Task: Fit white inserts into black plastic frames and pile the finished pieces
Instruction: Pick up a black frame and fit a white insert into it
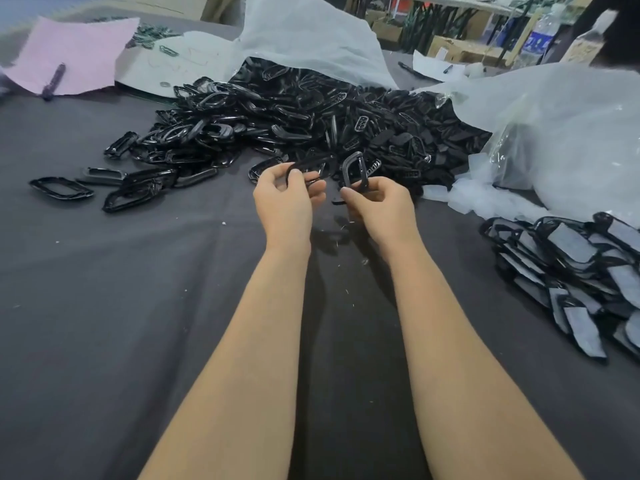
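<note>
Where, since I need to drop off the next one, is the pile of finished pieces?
In the head view the finished pile lies far right on the dark cloth, beside the right forearm, just below the clear plastic bag.

Glossy black plastic frames (277,112) lie on matt dark cloth (104,306) beside crinkled translucent bags (571,133).

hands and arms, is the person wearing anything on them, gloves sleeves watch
Nothing worn shows. The left hand and right hand are ungloved, with no rings or watch visible, and both forearms are bare, with no sleeve in frame.
</note>
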### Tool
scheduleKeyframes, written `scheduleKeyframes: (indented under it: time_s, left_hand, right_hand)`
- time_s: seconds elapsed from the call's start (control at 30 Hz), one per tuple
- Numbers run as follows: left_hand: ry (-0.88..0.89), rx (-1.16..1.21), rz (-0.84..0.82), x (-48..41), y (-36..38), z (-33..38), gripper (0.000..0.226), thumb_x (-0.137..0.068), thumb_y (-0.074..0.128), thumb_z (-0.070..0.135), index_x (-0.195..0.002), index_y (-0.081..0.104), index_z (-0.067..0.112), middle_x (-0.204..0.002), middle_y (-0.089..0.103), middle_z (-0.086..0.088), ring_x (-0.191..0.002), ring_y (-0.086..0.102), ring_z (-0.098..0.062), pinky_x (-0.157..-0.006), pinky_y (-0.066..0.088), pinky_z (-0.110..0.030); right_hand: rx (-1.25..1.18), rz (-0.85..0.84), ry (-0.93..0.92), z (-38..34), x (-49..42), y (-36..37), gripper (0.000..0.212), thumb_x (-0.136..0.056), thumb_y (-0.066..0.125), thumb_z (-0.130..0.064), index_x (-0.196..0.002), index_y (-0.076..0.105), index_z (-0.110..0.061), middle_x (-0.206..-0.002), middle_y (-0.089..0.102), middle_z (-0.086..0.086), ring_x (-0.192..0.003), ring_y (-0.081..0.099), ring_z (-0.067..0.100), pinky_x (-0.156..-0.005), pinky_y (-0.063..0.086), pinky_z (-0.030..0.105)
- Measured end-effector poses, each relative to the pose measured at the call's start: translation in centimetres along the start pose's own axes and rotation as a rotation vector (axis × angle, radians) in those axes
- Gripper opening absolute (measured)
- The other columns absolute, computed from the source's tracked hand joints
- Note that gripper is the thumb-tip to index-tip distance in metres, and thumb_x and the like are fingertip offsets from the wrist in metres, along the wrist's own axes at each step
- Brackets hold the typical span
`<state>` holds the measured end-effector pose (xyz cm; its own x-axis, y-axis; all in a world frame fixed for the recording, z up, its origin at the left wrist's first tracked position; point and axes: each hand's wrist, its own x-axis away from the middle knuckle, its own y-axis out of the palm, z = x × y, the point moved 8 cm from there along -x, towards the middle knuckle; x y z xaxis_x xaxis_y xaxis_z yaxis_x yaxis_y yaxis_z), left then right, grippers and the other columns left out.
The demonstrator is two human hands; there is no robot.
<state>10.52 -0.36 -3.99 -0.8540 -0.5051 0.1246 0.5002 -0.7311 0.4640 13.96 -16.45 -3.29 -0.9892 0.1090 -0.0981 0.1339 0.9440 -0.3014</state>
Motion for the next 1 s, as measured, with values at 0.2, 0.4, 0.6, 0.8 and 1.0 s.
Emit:
scheduleKeyframes:
  time_s: [0.2, 0.4, 0.6, 0.8, 1.0]
  left_hand:
    - [-0.066, 0.104, 0.030, 0.1, -0.5, -0.7, 0.011, -0.099, 0.043, 0.003, -0.101, 0.051, 0.011, -0.081, 0.066, -0.005, -0.056, 0.065, -0.004, -0.057, 0.053, -0.018]
    - [-0.041, 0.074, 0.001, 0.1, -0.1, -0.7, 0.012, -0.100, 0.043, 0.005, -0.102, 0.051, 0.014, -0.083, 0.066, -0.003, -0.058, 0.066, -0.004, -0.060, 0.055, -0.018]
    - [0.034, -0.069, -0.069, 0.4, 0.6, -0.4, 0.017, -0.100, 0.043, 0.006, -0.097, 0.051, 0.020, -0.083, 0.067, 0.000, -0.059, 0.066, -0.002, -0.062, 0.054, -0.017]
    - [0.086, -0.234, -0.155, 0.8, 1.6, -0.3, 0.015, -0.099, 0.044, 0.007, -0.101, 0.054, 0.019, -0.083, 0.068, 0.001, -0.060, 0.065, -0.003, -0.067, 0.057, -0.025]
    - [0.166, -0.376, -0.277, 1.5, 2.8, -0.1, 0.013, -0.094, 0.058, 0.009, -0.102, 0.054, 0.020, -0.088, 0.067, -0.003, -0.063, 0.068, -0.002, -0.065, 0.056, -0.019]
  right_hand:
    - [-0.113, -0.127, 0.050, 0.4, 0.2, 1.0, 0.014, -0.084, 0.071, -0.010, -0.097, 0.065, -0.012, -0.088, 0.069, 0.005, -0.078, 0.063, 0.012, -0.075, 0.053, 0.025]
    - [-0.187, -0.040, 0.079, 0.6, 0.1, -0.8, 0.008, -0.089, 0.063, -0.005, -0.091, 0.064, -0.013, -0.078, 0.065, 0.000, -0.067, 0.062, 0.006, -0.065, 0.052, 0.019]
    - [-0.257, 0.049, 0.032, 0.6, 0.5, -1.9, 0.016, -0.094, 0.060, -0.019, -0.079, 0.064, -0.020, -0.059, 0.064, -0.008, -0.050, 0.056, -0.002, -0.054, 0.047, 0.013]
    - [-0.154, -0.007, -0.058, -0.5, 0.5, -1.4, 0.018, -0.096, 0.055, -0.014, -0.084, 0.064, -0.023, -0.067, 0.064, -0.007, -0.055, 0.057, -0.004, -0.059, 0.048, 0.014]
    - [-0.044, 0.064, -0.174, -1.7, 0.9, -1.6, 0.013, -0.092, 0.059, -0.011, -0.085, 0.060, -0.022, -0.076, 0.065, -0.003, -0.071, 0.063, 0.010, -0.070, 0.055, 0.027]
